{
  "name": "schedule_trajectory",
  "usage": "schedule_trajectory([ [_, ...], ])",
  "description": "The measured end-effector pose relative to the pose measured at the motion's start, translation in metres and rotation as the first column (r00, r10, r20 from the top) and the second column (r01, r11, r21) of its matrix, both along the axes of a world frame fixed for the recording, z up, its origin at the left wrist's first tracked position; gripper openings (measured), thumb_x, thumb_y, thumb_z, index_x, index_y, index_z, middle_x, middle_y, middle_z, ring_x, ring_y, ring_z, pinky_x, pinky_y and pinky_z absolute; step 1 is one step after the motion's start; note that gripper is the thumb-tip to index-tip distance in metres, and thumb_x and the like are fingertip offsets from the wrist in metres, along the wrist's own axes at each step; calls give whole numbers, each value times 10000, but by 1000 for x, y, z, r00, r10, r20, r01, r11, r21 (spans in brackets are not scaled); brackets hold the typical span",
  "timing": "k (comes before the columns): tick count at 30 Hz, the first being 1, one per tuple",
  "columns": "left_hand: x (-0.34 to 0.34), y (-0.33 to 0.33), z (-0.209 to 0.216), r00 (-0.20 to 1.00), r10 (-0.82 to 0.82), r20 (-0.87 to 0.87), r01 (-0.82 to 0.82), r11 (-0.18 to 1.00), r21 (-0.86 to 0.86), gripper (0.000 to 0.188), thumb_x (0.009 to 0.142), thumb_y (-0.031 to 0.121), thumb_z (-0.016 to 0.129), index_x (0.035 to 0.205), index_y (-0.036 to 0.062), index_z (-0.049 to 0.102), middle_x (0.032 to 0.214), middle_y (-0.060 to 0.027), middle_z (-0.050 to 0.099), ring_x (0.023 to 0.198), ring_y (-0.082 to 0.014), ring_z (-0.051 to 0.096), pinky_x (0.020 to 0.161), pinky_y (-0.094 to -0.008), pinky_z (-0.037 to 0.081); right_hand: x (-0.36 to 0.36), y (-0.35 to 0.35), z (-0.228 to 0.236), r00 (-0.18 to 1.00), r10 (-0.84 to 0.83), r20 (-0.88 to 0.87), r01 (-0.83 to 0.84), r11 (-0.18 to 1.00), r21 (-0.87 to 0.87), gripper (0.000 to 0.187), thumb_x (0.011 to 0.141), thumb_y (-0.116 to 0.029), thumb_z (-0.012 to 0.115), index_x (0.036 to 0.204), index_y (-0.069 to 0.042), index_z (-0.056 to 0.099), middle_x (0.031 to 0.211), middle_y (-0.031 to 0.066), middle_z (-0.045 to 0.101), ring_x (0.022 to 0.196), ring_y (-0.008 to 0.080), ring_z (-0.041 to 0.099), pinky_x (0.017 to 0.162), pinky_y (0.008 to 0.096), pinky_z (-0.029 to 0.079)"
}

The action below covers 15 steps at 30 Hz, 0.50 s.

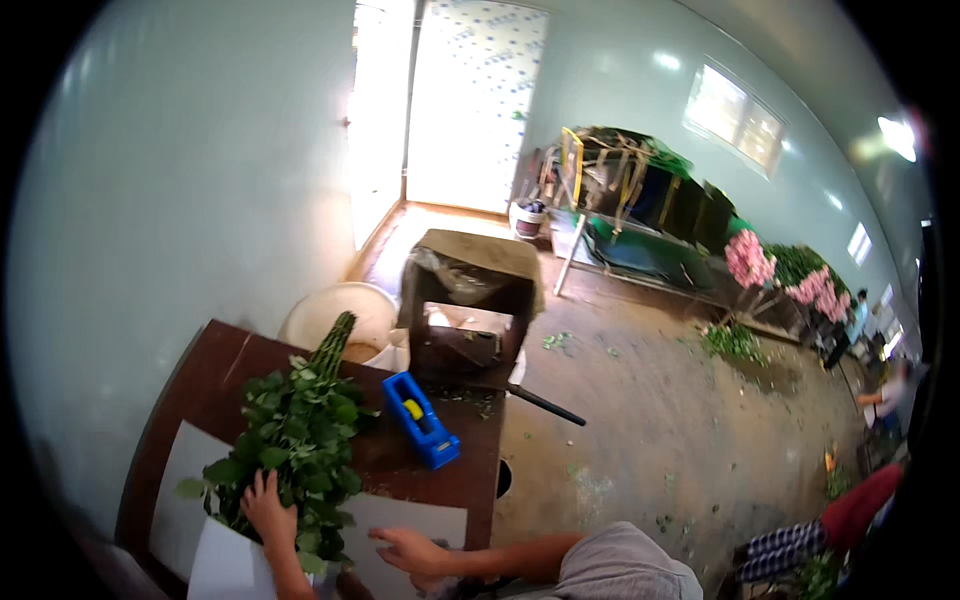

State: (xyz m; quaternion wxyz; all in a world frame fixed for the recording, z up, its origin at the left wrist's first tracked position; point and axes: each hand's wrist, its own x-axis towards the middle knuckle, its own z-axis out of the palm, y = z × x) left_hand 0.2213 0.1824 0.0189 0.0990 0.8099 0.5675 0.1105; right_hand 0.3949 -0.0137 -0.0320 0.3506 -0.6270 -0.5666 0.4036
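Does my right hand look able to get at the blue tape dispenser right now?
Probably yes: between the right hand and the blue tape dispenser, only a pale flat sheet and brown tabletop show.

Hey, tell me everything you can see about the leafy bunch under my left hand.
The bunch is dense with green leaves and lies slantwise on the brown table. Its bare green stems gather closely at the far end, which appears to jut past the table edge. The leafy part spreads wider toward you, its near end meeting white paper. Your left hand rests on the leaves, fingers spread. No blooms show.
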Motion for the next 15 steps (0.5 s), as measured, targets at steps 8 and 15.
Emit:
schedule_trajectory([
  [8, 4, 19, 1, 975, 117, -187, -121, 993, -5, 671, 672, 50, 746, 1299, 101, 515, 1413, -147, 422, 1244, -377, 420, 1019, -527, 356, 48, -66, -37, 919, -149, 366, -16, 911, 412, 396, 828, -120, 574, 1205, -17, 513, 1344, 179, 458, 1212, 356, 443, 1017, 454, 371],
  [15, 2, -6, 34, 959, -150, -240, 209, 947, 243, 593, 729, 267, 726, 1280, 149, 543, 1286, -153, 547, 1099, -379, 546, 905, -462, 446, 62, -81, -23, 813, -206, 545, -181, 800, 573, 367, 782, -256, 598, 1077, -36, 601, 1167, 151, 587, 1067, 312, 541, 922, 470, 421],
])
